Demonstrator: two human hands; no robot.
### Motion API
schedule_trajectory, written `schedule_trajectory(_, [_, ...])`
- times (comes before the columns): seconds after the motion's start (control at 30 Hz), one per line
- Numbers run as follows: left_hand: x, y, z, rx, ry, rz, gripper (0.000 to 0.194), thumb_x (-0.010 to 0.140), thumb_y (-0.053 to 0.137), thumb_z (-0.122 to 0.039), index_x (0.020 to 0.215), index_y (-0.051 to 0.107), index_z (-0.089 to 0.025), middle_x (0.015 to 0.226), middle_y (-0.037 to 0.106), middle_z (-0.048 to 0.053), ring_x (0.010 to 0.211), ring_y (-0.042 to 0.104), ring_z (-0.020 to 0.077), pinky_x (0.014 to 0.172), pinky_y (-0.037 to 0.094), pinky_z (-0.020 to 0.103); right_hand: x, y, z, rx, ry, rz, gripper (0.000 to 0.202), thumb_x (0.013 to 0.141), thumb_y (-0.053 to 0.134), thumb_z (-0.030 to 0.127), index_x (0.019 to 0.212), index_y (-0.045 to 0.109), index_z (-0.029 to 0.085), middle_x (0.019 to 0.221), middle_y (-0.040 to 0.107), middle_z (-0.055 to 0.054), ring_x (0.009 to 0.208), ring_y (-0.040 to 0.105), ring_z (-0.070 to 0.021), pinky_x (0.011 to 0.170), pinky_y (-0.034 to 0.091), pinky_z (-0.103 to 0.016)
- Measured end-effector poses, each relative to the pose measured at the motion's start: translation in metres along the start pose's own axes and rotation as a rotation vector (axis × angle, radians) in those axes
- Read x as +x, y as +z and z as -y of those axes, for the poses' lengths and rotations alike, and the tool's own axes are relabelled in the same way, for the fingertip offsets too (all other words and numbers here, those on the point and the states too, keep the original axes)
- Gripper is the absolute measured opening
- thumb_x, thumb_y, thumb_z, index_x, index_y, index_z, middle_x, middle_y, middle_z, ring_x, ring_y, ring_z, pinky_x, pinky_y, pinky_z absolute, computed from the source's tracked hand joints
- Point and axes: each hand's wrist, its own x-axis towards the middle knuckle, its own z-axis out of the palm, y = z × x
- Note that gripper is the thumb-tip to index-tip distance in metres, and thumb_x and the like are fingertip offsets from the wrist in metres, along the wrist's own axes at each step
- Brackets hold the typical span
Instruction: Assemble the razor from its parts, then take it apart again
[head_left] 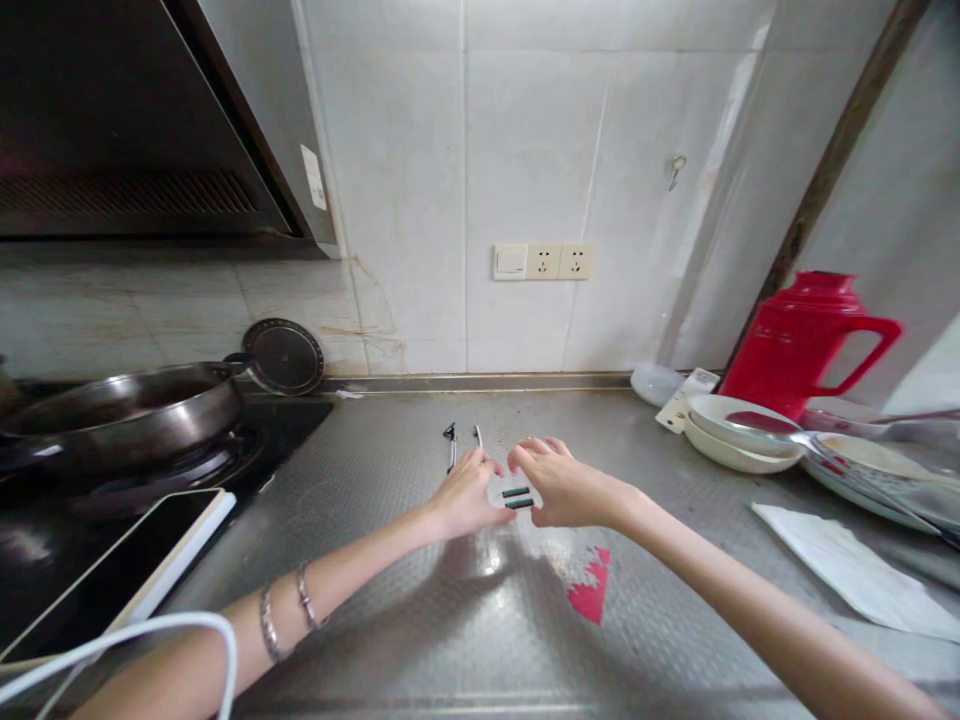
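Note:
Between my hands, above the metal counter (pixel 360 600), is a small clear plastic case (pixel 515 481) with two dark strips in it. My left hand (pixel 466 497) grips its left side, fingers bent round the edge. On the right side, my right hand (pixel 559 485) holds the same case with curled fingers. Just behind my left hand lie a slim razor-like tool (pixel 451 447) with a black head and a short white stick (pixel 478 436).
A phone (pixel 127 570) with a white cable and a steel pan (pixel 127 410) on the stove are at left. A torn red patch (pixel 590 588) lies nearer me. At right are a red thermos (pixel 802 345), stacked bowls (pixel 739 445) and a white napkin (pixel 855 570).

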Motion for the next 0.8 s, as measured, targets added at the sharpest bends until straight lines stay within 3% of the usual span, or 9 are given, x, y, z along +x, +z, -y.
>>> schedule_trajectory(0.13, [0.012,0.0,0.006,0.051,-0.004,-0.027,0.051,0.057,0.073,-0.043,0.098,0.06,-0.017,0.106,0.046,0.008,0.103,0.048,0.0237,0.092,0.04,0.034,-0.002,0.001,-0.012,0.038,-0.011,-0.01,0.053,0.063,0.059,0.018,0.113,0.045,0.018,0.115,0.054,-0.012,0.112,0.044,-0.0262,0.095,0.028,-0.042])
schedule_trajectory(0.23, [0.032,0.0,0.02,0.133,-0.033,-0.046,0.052,0.057,0.073,-0.045,0.1,0.061,-0.018,0.105,0.044,0.007,0.105,0.044,0.0238,0.093,0.038,0.034,-0.007,0.005,-0.029,0.093,0.042,-0.077,0.065,0.067,0.055,0.018,0.129,0.034,0.019,0.128,0.048,-0.012,0.12,0.038,-0.0249,0.098,0.027,-0.041])
schedule_trajectory(0.5, [0.094,0.009,0.07,0.315,-0.137,0.122,0.056,0.063,0.065,-0.057,0.108,0.061,-0.024,0.108,0.045,0.009,0.112,0.036,0.0279,0.096,0.031,0.037,-0.028,0.026,-0.053,0.171,0.145,-0.047,0.076,0.068,0.052,0.017,0.139,0.024,0.022,0.128,0.05,-0.01,0.12,0.041,-0.0241,0.097,0.03,-0.041])
schedule_trajectory(0.8, [0.103,0.019,0.08,0.39,-0.157,0.199,0.057,0.063,0.061,-0.061,0.111,0.06,-0.03,0.115,0.045,0.01,0.115,0.035,0.0324,0.098,0.025,0.046,-0.036,0.038,-0.066,0.209,0.178,-0.021,0.072,0.07,0.051,0.018,0.138,0.027,0.022,0.13,0.048,-0.009,0.119,0.042,-0.0239,0.097,0.032,-0.04])
